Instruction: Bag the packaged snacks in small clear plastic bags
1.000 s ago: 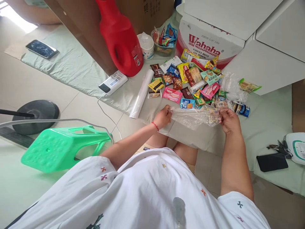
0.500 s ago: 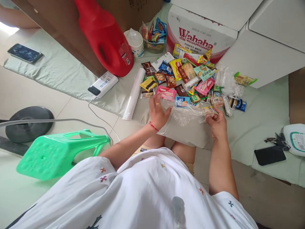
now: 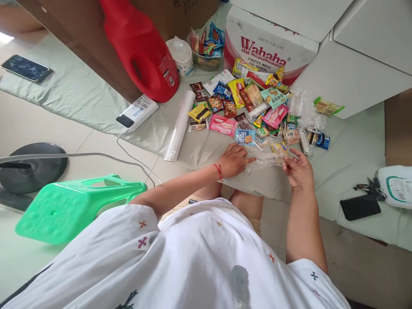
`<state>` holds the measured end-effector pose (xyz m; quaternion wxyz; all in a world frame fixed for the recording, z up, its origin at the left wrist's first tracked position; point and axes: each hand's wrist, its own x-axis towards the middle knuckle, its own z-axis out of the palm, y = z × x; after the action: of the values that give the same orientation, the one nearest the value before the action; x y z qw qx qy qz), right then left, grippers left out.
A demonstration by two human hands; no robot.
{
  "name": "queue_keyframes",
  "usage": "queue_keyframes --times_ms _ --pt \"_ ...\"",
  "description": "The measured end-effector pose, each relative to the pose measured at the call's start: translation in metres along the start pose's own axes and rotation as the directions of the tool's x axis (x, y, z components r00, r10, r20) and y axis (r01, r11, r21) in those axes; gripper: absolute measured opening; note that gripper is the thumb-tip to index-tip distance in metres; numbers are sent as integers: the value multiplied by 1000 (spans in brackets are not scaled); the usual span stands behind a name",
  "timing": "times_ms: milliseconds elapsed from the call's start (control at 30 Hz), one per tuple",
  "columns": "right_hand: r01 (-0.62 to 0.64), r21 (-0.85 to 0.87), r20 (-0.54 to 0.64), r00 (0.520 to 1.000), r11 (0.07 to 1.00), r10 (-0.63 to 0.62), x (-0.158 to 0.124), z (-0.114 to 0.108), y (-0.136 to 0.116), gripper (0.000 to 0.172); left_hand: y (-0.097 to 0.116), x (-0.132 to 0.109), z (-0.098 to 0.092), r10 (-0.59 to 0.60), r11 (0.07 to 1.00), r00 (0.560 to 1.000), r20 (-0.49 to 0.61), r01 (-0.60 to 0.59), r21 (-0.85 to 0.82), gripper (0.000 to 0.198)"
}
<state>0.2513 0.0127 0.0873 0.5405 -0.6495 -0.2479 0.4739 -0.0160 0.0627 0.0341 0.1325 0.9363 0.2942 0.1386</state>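
Note:
A crumpled clear plastic bag (image 3: pixel 268 159) stretches between my hands, low over the front of the cloth-covered surface. My left hand (image 3: pixel 234 161), wearing a red string bracelet, has its fingers curled with the index finger along the bag's left end; its thumb is hidden. At the other end, my right hand (image 3: pixel 298 170) pinches the plastic between thumb and index finger, palm partly turned up. Just beyond the bag lies a pile of wrapped snacks, among them a blue packet (image 3: pixel 245 137), a pink wafer packet (image 3: pixel 222 125) and a yellow packet (image 3: pixel 278 148).
Left of the snacks lies a plastic-film roll (image 3: pixel 180 125), near a red jug (image 3: pixel 141 56) and a paper cup (image 3: pixel 181 56). Behind stand a snack tub (image 3: pixel 207 60) and a Wahaha carton (image 3: pixel 267 47). A green stool (image 3: pixel 74 206) is at left; a black phone (image 3: pixel 360 207) and keys lie right.
My left hand has moved right and turned, with its fingers now toward my right hand. The bag is bunched shorter between them. The view has shifted slightly.

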Motion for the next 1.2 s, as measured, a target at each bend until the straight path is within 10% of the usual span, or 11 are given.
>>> queue_keyframes --times_ms 400,733,1200 --pt "-278 -208 149 938 938 312 17 -49 -10 55 -20 -48 -40 113 883 986 -122 -156 -443 28" --pt "-115 -336 103 982 935 158 -49 -40 24 73 -14 -67 -42 8 814 990 -143 -89 -573 19" --pt "-126 -382 127 974 916 187 -19 -47 3 37 -26 -87 -54 135 838 990 -38 -134 -529 10"
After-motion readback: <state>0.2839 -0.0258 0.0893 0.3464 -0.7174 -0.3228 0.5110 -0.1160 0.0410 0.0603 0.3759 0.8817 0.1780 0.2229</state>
